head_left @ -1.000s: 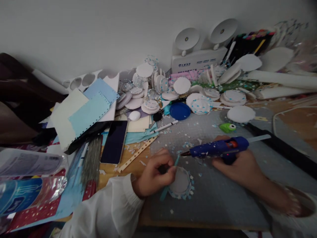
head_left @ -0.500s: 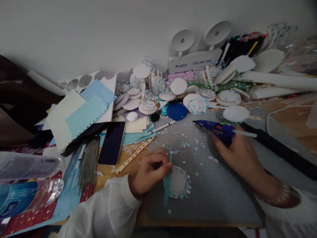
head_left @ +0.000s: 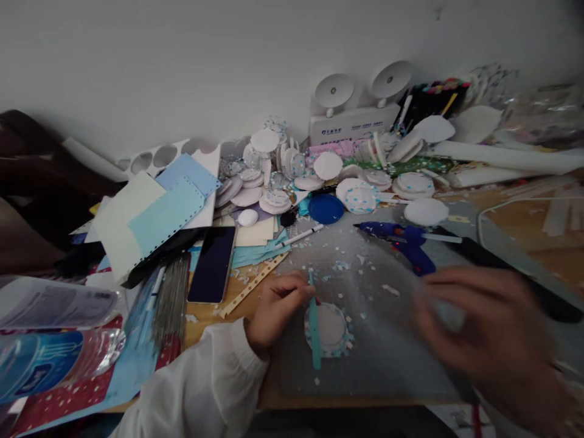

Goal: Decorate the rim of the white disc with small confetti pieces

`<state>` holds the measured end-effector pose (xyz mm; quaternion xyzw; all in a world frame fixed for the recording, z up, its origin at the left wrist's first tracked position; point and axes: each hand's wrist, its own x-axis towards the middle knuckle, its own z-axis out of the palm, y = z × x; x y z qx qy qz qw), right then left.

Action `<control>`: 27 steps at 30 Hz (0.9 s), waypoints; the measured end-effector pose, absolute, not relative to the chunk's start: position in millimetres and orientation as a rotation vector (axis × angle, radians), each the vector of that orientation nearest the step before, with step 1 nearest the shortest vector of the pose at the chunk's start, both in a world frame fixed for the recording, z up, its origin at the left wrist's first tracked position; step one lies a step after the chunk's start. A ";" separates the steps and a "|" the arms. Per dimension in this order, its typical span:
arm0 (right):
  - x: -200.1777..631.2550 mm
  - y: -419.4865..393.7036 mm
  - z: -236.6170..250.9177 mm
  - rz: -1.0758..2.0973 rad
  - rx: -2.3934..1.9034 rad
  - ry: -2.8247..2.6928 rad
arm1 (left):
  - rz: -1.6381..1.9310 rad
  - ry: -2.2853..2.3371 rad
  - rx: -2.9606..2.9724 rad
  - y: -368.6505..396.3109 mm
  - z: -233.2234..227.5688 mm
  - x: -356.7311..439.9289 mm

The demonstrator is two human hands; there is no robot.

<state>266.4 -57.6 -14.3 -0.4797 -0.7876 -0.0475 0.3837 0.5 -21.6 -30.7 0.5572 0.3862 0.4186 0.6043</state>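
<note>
My left hand (head_left: 283, 307) is closed in a pinch on a slim teal tool (head_left: 316, 337) shaped like tweezers. The tool lies across the left side of a small white disc (head_left: 334, 325), whose rim is edged with pale blue and white star-shaped bits. My right hand (head_left: 483, 322) is in the air over the right of the grey cutting mat (head_left: 378, 365), smeared by motion; its fingers are unclear. Just beyond it, a blue glue gun (head_left: 406, 238) with a clear glue stick in its back lies on the mat, apart from the hand.
Many decorated white discs (head_left: 274, 201) are heaped along the wall. A blue round lid (head_left: 325, 208) and a white pen (head_left: 298, 237) lie at the mat's far side. Left are a phone (head_left: 212, 264), coloured paper sheets (head_left: 166, 216) and a bottle (head_left: 59, 359). Paper scraps dot the mat.
My right hand has let go of the glue gun and moved toward me and to the right. The gun now rests on the mat. My left hand keeps its pinch, with the teal tool slightly turned.
</note>
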 end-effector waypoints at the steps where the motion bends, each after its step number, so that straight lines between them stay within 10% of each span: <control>1: 251.4 -56.4 -13.0 -0.221 -1.004 -2.159 | 0.971 0.896 1.282 -21.7 -31.3 0.6; 17: 194.1 -15.9 -8.6 -0.424 -0.368 -2.370 | 1.032 0.979 1.374 -25.8 -25.0 4.6; 27: 227.5 -21.7 -22.3 0.493 -0.943 -1.688 | 0.622 0.816 2.456 -25.9 -17.3 -1.2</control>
